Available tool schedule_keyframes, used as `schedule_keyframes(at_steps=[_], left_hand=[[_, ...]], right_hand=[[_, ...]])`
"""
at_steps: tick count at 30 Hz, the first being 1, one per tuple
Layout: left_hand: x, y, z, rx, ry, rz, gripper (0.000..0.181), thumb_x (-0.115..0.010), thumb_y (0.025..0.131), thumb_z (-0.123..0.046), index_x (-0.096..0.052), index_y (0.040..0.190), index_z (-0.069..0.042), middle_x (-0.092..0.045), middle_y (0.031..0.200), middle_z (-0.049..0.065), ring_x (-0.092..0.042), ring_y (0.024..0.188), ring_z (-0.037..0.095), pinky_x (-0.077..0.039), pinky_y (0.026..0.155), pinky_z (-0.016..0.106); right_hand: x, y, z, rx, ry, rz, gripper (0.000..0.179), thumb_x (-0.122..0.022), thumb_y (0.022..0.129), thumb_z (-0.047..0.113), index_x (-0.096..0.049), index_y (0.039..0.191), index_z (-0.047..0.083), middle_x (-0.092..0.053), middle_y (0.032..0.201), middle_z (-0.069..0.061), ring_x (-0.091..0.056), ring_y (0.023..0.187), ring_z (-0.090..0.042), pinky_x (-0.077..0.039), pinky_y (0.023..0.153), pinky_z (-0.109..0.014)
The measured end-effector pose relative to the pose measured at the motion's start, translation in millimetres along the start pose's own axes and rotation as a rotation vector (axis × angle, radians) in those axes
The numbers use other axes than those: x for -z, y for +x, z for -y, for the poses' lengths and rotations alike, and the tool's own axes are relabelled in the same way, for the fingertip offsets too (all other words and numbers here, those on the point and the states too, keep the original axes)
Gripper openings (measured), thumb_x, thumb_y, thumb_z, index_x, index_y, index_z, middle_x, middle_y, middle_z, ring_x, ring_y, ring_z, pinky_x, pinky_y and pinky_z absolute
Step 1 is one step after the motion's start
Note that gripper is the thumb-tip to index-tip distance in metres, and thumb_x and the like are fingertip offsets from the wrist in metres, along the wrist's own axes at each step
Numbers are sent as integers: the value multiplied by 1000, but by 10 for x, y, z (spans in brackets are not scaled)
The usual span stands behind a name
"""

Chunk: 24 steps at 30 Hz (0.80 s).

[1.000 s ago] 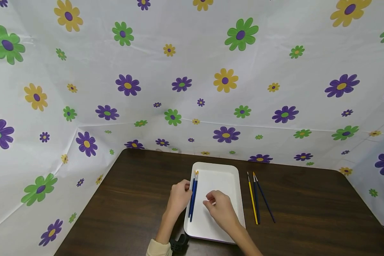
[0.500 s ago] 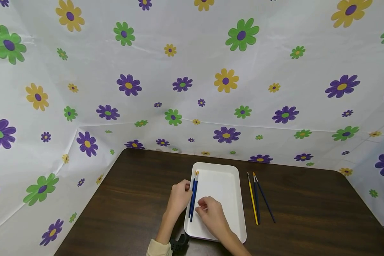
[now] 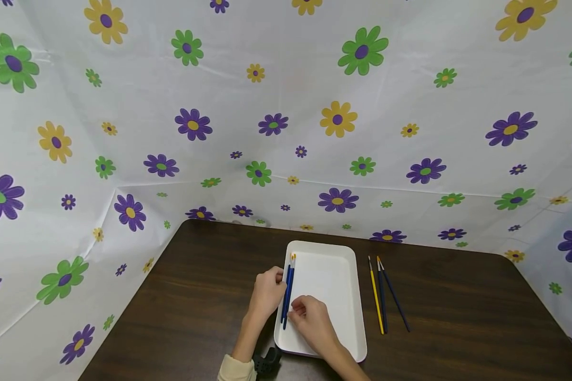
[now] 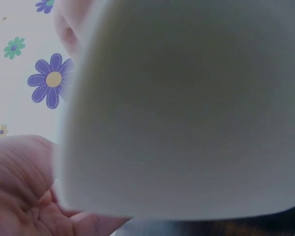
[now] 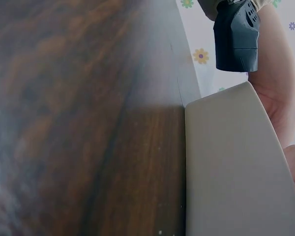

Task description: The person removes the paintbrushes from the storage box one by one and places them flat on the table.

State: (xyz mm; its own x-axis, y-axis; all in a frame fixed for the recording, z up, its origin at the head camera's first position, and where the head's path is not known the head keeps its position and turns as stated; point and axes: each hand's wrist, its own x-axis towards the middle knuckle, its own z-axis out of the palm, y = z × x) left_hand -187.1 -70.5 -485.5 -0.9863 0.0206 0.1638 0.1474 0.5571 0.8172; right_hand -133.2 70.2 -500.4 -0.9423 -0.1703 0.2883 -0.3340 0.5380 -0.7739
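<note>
A white rectangular tray lies on the dark wooden table. Along its left inner side rest slim blue paintbrushes, side by side with their orange tips toward the back. My left hand holds the tray's left rim, its fingers partly out of sight; in the left wrist view the tray wall covers most of the frame. My right hand hovers over the tray just right of the brush handles. Its fingers are loosely bent, thumb and forefinger apart, and I see nothing between them.
Right of the tray, a yellow paintbrush and two dark blue paintbrushes lie on the table. A flower-printed white sheet hangs behind and beside the table. A black device sits on my left wrist.
My right hand has moved left and slightly nearer to me, up to the brushes in the tray. My left hand, the tray and the brushes have stayed put.
</note>
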Motion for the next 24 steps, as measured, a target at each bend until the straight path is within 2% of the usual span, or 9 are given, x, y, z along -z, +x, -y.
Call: schedule_keyframes(at_steps=[10,24], left_hand=[[-3,-16,-39,21,0,-2,18,-63,88,7,-71,104,8,-73,88,16,-68,75,24,-58,67,41],[-13,-8,-16,3,12,1,19,-63,88,7,-70,105,9,-74,89,16,-67,74,22,-57,66,40]], right_hand=[[-24,5,-47,4,-16,39,19,-82,76,-4,-68,86,1,-59,76,2,-52,69,-5,-48,62,-26],[-37,74,-3,-14,-100,81,19,-81,75,-7,-64,82,1,-53,73,2,-45,66,-5,-43,59,-24]])
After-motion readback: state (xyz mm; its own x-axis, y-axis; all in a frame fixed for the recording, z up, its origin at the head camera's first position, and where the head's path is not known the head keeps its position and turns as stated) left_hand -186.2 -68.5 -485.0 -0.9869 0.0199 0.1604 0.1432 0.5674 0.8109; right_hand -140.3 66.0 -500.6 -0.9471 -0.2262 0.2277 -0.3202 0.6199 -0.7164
